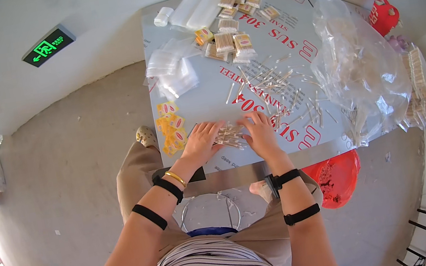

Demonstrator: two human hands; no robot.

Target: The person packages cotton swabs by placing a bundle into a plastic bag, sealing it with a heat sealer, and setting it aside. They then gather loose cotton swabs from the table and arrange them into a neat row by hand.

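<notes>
A loose bundle of cotton swabs [231, 136] lies between my two hands near the table's front edge. My left hand [201, 142] closes on it from the left, fingers curled over its upper side. On the other side my right hand [260, 135] is bent around the swabs' right ends, thumb below and fingers above. Farther back, many loose cotton swabs [270, 78] are scattered over the table. Yellow printed cards [171, 129] lie in a spread pile left of my left hand. Filled swab packets [224, 43] sit near the far edge.
Clear plastic bags [173, 71] lie stacked at the left edge, with more sleeves [195, 10] behind. A large clear bag [360, 61] covers the metal-topped table's [206, 91] right side. Packed swab packets [419, 79] stand beyond it. A red plastic bag [338, 179] is below the front edge.
</notes>
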